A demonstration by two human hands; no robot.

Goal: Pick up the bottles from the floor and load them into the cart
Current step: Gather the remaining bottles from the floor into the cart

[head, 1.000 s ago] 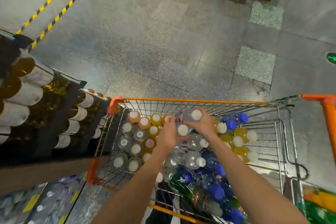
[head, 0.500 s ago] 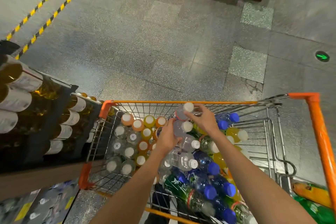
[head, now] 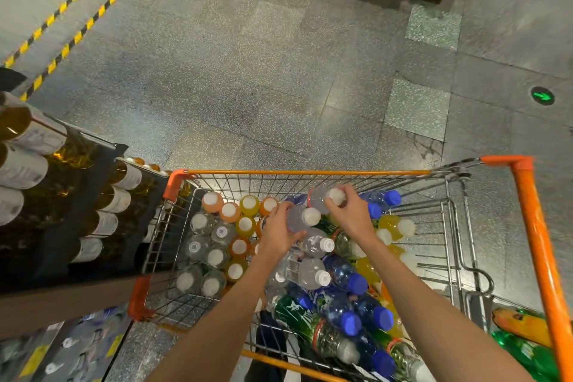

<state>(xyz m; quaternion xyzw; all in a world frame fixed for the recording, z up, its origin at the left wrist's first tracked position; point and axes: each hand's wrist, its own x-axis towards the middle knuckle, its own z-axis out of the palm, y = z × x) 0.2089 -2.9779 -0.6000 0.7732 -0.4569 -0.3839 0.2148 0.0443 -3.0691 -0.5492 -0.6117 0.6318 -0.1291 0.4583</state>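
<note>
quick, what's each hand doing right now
Left hand: grips a pale clear plastic bottle with a white cap.
Right hand: grips another pale white-capped plastic bottle over the wire cart.

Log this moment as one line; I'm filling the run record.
phase: loading | left hand: holds pale bottle | right hand: holds pale bottle by cap end | both over cart

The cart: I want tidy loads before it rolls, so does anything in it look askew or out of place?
Partly. The white-capped bottles on the left stand upright in rows, but the blue-capped bottles and a green bottle on the right lie tumbled on their sides. Each hand, left hand and right hand, grips a clear bottle. Nothing looks spilled.
</note>
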